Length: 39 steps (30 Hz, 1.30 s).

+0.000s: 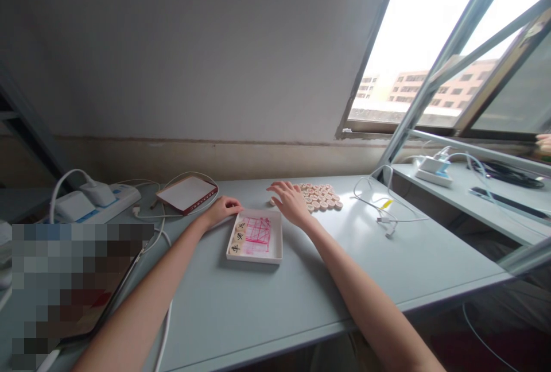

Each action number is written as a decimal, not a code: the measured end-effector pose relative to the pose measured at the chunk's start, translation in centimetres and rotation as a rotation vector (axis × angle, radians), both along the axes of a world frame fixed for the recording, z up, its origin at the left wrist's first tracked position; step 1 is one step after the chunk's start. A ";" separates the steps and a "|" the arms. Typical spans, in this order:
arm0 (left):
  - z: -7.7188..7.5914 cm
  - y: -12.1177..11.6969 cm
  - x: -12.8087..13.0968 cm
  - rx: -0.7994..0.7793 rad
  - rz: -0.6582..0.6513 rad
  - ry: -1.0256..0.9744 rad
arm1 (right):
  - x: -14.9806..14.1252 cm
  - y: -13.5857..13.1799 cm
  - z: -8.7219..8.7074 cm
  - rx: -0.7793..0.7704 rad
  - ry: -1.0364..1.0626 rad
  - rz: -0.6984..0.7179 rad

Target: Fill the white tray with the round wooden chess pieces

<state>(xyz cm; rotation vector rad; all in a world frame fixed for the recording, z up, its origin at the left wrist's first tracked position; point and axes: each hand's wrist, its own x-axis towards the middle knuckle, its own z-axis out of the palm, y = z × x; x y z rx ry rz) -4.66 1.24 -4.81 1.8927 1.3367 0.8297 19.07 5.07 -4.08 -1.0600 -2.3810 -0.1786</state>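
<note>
Bare forearms (142,291), shallow box (275,244), round wooden pieces (323,205)

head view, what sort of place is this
Probably a dorm or shared study room: a grey desk with a power strip, a second desk at the right, and a window.

Shallow white box (276,248), open, lying flat, pink lines (257,240) on its bottom, three round black-marked pieces (238,236) in one column at nine o'clock inside, many pale wooden discs (319,197) grouped closely at two o'clock outside.
</note>
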 end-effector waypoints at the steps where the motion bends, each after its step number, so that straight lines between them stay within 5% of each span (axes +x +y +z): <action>1: 0.0 0.0 0.0 0.001 -0.001 -0.003 | 0.4 0.3 -0.1 0.006 -0.019 -0.002; 12: 0.0 -0.1 0.2 0.000 0.010 -0.004 | 0.9 0.6 -0.5 -0.124 -0.038 0.068; 20: -0.2 0.1 0.0 0.008 0.003 -0.006 | 0.5 1.1 -0.8 -0.251 0.138 0.055; 39: -0.4 0.1 0.0 0.004 0.016 0.003 | 0.6 -0.4 0.8 0.027 -0.246 0.172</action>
